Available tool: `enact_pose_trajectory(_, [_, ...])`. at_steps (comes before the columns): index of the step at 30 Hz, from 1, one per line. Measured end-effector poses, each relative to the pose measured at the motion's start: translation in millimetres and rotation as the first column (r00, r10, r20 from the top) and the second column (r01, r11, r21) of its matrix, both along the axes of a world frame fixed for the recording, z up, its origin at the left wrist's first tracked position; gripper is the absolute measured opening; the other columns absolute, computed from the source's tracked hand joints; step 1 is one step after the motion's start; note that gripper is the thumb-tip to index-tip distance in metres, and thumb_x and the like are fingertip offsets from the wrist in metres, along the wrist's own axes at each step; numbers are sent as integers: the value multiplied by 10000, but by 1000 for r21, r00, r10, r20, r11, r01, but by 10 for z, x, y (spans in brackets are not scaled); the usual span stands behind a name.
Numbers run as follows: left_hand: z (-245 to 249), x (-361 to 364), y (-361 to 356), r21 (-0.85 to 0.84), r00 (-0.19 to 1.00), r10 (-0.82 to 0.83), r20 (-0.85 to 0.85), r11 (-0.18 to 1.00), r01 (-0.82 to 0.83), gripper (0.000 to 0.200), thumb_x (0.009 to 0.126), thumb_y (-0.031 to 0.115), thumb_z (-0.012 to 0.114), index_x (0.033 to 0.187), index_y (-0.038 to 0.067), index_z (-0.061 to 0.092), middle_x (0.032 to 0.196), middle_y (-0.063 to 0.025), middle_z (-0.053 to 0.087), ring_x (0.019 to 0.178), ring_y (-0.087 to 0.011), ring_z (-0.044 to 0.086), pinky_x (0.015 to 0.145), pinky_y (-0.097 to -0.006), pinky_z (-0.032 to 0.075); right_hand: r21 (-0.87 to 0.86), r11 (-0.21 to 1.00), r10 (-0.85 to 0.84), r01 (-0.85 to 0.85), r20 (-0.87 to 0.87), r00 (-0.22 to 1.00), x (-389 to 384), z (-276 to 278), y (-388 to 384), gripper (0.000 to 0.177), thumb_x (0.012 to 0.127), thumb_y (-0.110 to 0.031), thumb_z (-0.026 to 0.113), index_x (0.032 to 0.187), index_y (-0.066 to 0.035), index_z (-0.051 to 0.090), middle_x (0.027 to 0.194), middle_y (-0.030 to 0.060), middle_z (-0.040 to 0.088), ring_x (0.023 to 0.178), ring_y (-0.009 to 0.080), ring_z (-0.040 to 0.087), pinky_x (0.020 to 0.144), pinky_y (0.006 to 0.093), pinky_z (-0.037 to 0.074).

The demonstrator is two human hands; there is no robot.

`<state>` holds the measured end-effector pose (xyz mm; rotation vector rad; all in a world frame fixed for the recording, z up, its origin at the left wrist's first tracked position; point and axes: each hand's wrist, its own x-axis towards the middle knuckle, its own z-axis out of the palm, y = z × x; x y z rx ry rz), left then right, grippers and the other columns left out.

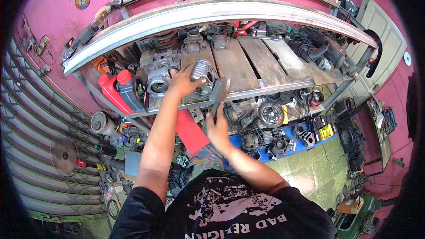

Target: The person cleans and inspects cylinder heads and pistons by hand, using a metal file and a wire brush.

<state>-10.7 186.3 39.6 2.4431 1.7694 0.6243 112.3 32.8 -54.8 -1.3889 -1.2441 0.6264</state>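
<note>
My left hand (183, 82) rests with spread fingers on a finned metal engine part (202, 71) at the front left of the wooden shelf (234, 64). Just right of that part, my right hand (217, 126) is wrapped round the lower end of a dark, flat-headed tool (219, 92), which looks like a hammer and is slightly blurred. The tool's head stands close to the finned part's right side; whether they touch is unclear. Left of my left hand sits a grey engine casing (158, 83) with a round opening.
A red bottle (116, 95) and a dark bottle (132, 89) stand at the shelf's left end. A red panel (191, 131) hangs below its front edge (265, 89). Engine parts fill the lower shelf, with a blue tray (287, 148). A metal beam (221, 9) crosses above.
</note>
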Motion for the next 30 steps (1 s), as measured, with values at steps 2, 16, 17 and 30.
enact_pose_trajectory(2, [43, -31, -57, -8, 999, 8, -50, 1000, -8, 881, 778, 514, 817, 1541, 266, 451, 1380, -118, 639, 1293, -407, 482, 1011, -681, 348, -116, 993, 7, -5, 14, 1000, 171, 93, 290, 747, 1014, -223, 566, 1598, 20, 169, 1070, 330, 689, 953, 405, 719, 840, 446, 540])
enact_pose_trajectory(16, [75, 54, 52, 14, 967, 56, -248, 998, -54, 780, 796, 487, 807, 1483, 231, 540, 1098, -105, 744, 1180, -325, 586, 945, -601, 406, 16, 989, 139, -148, 269, 953, 837, 168, 637, 657, 1018, -212, 587, 1563, 29, 311, 1431, 307, 550, 1363, 307, 530, 1138, 362, 376])
enact_pose_trajectory(17, [97, 62, 56, -2, 962, 60, -267, 998, -63, 781, 793, 479, 812, 1482, 228, 542, 1100, -107, 743, 1182, -320, 586, 952, -592, 410, -69, 963, 269, -261, 165, 949, 928, 484, 769, 664, 1018, -215, 591, 1551, 64, 310, 1492, 291, 503, 1398, 302, 494, 1159, 341, 342])
enact_pose_trajectory(30, [43, 16, 67, 7, 977, 53, -209, 999, -53, 793, 793, 441, 827, 1497, 237, 524, 1105, -139, 738, 1172, -367, 590, 983, -634, 412, -197, 952, 303, -234, 510, 805, 826, 1048, 620, 737, 930, -259, 653, 1537, 36, 358, 1421, 339, 516, 1342, 430, 519, 1129, 415, 411])
